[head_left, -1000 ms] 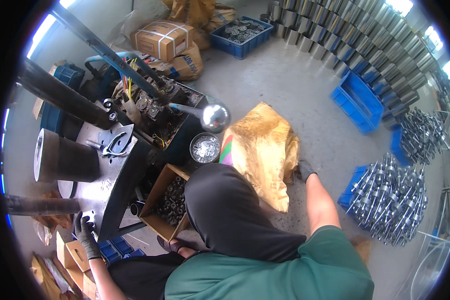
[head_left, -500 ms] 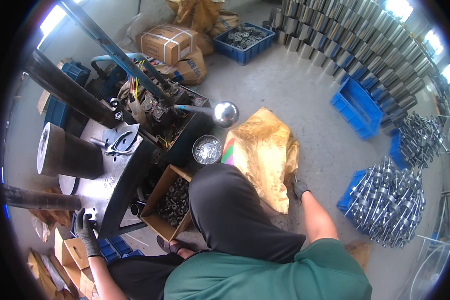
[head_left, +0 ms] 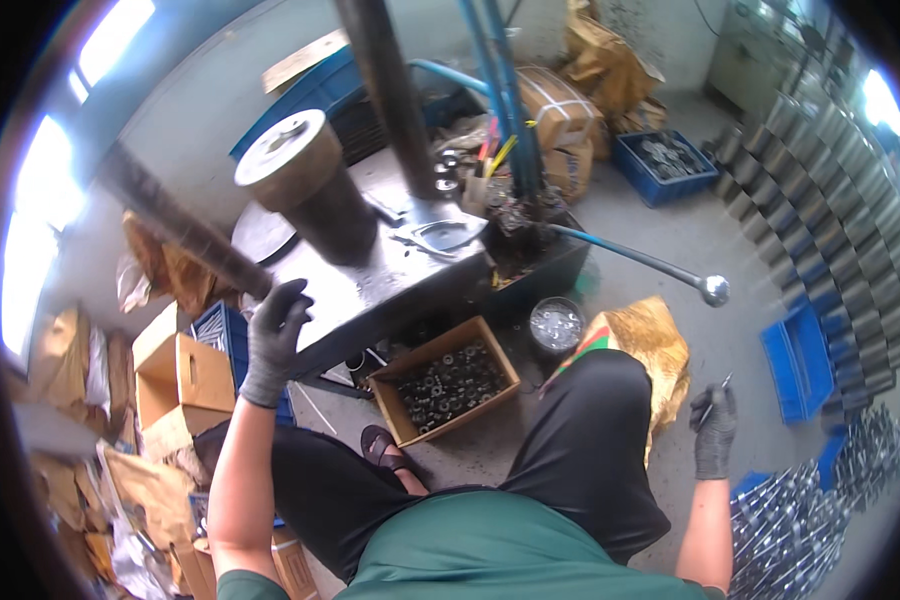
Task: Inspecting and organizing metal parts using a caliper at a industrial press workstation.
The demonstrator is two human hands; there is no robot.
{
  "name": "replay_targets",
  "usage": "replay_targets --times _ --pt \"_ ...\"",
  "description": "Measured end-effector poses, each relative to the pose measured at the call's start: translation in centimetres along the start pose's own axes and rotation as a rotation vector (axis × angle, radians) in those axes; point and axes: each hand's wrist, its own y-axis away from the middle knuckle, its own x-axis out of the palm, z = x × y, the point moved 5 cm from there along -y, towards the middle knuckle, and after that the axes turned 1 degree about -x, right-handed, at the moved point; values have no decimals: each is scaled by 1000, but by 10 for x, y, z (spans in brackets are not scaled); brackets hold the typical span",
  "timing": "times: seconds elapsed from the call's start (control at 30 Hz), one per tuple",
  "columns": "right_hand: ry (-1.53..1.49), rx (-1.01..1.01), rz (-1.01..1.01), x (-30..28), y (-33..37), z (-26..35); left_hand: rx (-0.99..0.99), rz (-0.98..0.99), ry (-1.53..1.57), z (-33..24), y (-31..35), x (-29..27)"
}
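Note:
My left hand [head_left: 276,340], in a grey work glove, is beside the near corner of a worn metal machine table [head_left: 342,292]. Its fingers are loosely bent and apart, and I see nothing in them. The lower end of a dark steel column [head_left: 195,235] is just beyond the fingertips. Out to the right, my gloved right hand [head_left: 713,430] is closed round a thin metal rod [head_left: 726,381], whose tip sticks up past the fingers. A yellow woven sack [head_left: 660,345] lies to its left, beside my knee. On the table stands a thick metal cylinder [head_left: 320,190].
A carton of small dark metal parts [head_left: 445,390] sits between my legs, near a round bowl of shiny pieces [head_left: 557,325]. A ball-ended lever [head_left: 640,262] juts from the machine. At right are a blue crate [head_left: 798,362], rodded parts [head_left: 785,530] and stacked metal cylinders [head_left: 820,210].
The view has swung left toward the machine table. My right hand has come up from beside the sack, with the rod now showing plainly. My left hand remains by the table's corner.

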Motion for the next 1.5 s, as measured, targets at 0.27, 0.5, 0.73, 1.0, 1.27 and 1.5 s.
replay_targets --times 0.27,0.5,0.73,1.0,1.27,1.5 --pt "-14 -341 856 261 86 208 42 152 273 -58 -4 64" --pt "-103 179 1068 426 87 172 -121 205 762 -28 8 82" --pt "-411 419 997 463 71 109 -337 291 897 -8 13 84" --pt "-386 398 992 474 61 98 -397 328 696 0 15 98" --pt "-251 407 882 462 50 94 127 150 6 -25 8 104" --pt "-217 458 795 444 46 92 340 108 -215 -36 5 115"
